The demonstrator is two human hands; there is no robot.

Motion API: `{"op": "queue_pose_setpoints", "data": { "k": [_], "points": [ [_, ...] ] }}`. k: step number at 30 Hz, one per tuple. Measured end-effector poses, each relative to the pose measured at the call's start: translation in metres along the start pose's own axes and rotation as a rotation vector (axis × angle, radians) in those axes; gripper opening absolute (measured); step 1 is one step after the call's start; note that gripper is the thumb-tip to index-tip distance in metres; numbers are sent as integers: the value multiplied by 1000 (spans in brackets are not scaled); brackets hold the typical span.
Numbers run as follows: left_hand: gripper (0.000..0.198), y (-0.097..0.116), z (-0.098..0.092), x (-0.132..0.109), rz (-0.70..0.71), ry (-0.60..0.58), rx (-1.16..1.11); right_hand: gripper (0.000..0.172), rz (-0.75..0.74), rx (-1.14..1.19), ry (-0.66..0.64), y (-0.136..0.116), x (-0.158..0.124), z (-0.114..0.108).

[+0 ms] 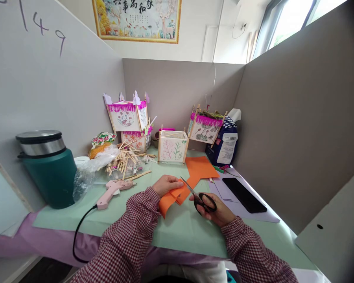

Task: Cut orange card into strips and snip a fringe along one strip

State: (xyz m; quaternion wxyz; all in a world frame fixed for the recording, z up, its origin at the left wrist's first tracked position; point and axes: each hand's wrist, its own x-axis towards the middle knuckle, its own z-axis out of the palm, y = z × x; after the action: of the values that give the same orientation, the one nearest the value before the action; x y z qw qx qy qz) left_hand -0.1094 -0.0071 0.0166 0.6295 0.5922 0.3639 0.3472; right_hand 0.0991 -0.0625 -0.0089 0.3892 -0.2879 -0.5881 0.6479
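Folded orange paper (168, 201) is pinched in my left hand (167, 184) above the green table cover. My right hand (215, 208) grips a pair of black-handled scissors (196, 193), its fingers through the handle loops. The blades point up and left, with their tips at the paper beside my left fingertips. Whether the blades have the paper between them I cannot tell. A larger orange sheet (202, 166) lies flat just beyond my hands.
A pink glue gun (109, 193) with a black cord lies left, near a green tumbler (51, 173). Wooden sticks (125, 159) are heaped behind it. Decorated paper lanterns (172, 147) stand at the back. At right are a black phone (244, 194) and a blue bag (225, 143).
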Motion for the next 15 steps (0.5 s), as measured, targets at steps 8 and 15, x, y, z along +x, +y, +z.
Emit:
{"op": "queue_pose_setpoints", "data": {
  "k": [8, 15],
  "points": [
    [32, 0, 1, 1, -16, -21, 9, 45, -40, -105, 82, -2, 1, 1],
    [38, -4, -1, 4, 38, 91, -203, 42, 19, -1091, 704, -4, -1, -17]
  ]
}}
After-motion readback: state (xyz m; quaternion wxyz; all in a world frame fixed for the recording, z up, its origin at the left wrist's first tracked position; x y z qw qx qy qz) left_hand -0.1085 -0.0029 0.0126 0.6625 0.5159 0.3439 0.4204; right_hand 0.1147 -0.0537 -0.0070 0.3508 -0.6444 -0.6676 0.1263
